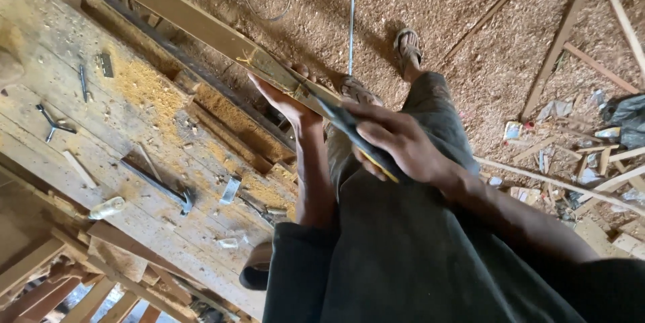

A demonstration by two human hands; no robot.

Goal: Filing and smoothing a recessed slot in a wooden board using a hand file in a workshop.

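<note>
While the long wooden strip (195, 24) runs slantwise from the upper left down toward the person's body, the left hand (282, 101) cups it from below near its lower end, fingers (265, 91) curled up against the underside, probably to keep the lath steady and raised off the surface. The right hand (396, 141) closes over a dark tool with a yellow edge (363, 148), pressing it flat along the strip's top face just beyond the left hand; its fingers are wrapped tight around the handle, a grip that seems meant for guiding the tool along the wood. What sort of tool it is cannot be told for sure.

The surface (134, 135) to the left is a worn plank workbench, dusted with heaps of sawdust. On it lie a hammer (161, 185), a small metal brace (54, 121), a few nails (82, 81) and a clear plastic bottle (106, 207), all well apart from the hands. The floor (457, 14) is covered with wood shavings, with loose laths (561, 37) and scraps of litter scattered to the right. A sandalled foot (407, 47) stands beside a thin metal rod (351, 14).
</note>
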